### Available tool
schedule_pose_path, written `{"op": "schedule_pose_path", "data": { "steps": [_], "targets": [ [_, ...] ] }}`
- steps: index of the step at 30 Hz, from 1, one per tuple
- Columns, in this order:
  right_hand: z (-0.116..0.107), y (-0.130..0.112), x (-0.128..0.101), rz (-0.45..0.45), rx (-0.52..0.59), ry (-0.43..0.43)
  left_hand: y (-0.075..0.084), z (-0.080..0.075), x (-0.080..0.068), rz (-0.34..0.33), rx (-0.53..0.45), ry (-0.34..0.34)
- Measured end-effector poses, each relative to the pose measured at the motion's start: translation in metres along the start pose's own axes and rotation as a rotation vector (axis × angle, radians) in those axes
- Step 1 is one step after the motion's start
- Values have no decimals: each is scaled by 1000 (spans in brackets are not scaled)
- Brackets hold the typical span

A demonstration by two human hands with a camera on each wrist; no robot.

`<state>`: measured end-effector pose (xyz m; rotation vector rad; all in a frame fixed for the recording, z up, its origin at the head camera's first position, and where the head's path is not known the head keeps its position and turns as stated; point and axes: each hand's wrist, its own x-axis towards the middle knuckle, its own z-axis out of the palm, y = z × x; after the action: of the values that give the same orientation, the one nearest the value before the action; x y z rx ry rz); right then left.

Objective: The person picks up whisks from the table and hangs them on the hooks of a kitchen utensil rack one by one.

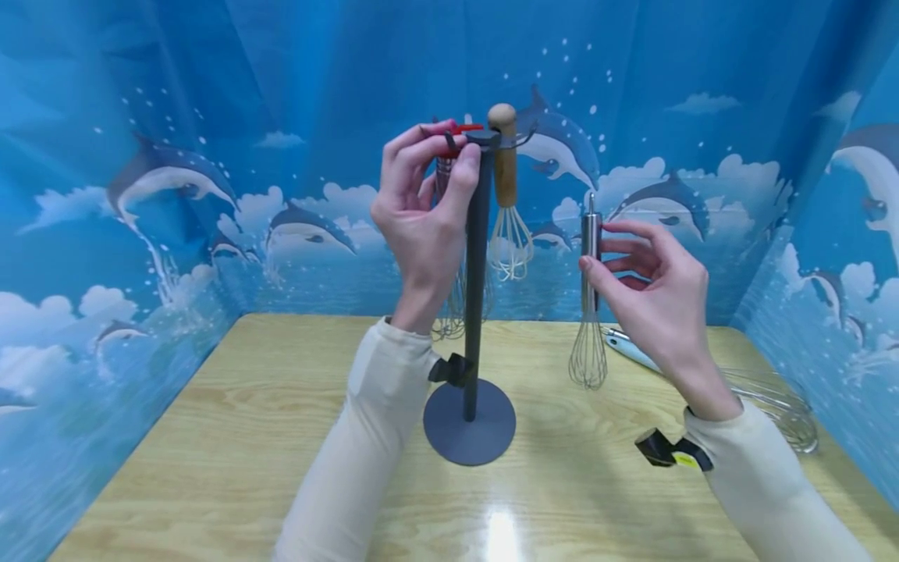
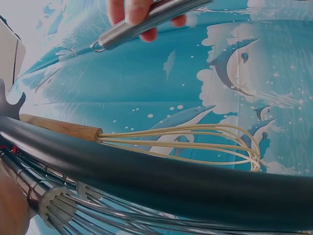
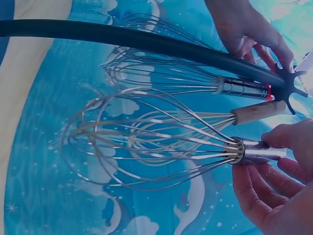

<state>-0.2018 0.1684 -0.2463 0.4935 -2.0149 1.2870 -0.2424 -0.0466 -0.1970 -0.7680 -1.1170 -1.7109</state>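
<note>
My right hand (image 1: 653, 289) pinches the steel handle of a small metal whisk (image 1: 590, 257), which hangs upright, wires down, to the right of the dark stand (image 1: 477, 312) and apart from it. At the stand's hooked top, my left hand (image 1: 424, 195) grips with thumb and fingers. A whisk with a wooden handle (image 1: 506, 176) hangs from a hook on the stand's right side. Behind the left hand hang metal whisks with red at the top; the right wrist view shows one steel handle (image 3: 242, 88) beside the pole. The left hand partly hides them.
On the wooden table (image 1: 246, 460), a larger whisk with a pale blue handle (image 1: 632, 350) lies at the right, partly behind the right forearm. The stand's round base (image 1: 469, 441) sits mid-table. A blue dolphin-print sheet (image 1: 316, 156) surrounds the back and sides.
</note>
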Motion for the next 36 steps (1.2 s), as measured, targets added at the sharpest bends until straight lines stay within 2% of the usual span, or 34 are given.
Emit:
{"op": "schedule_pose_path", "data": {
  "steps": [15,23,36],
  "targets": [
    [11,-28,29,-107,20,27,1,2,-2,8,27,4],
    [21,-41,46,-115,44,53,3,2,-1,-1,22,4],
    [30,-42,50,-171,28,3,3,2,-2,-3,44,-10]
  ]
}}
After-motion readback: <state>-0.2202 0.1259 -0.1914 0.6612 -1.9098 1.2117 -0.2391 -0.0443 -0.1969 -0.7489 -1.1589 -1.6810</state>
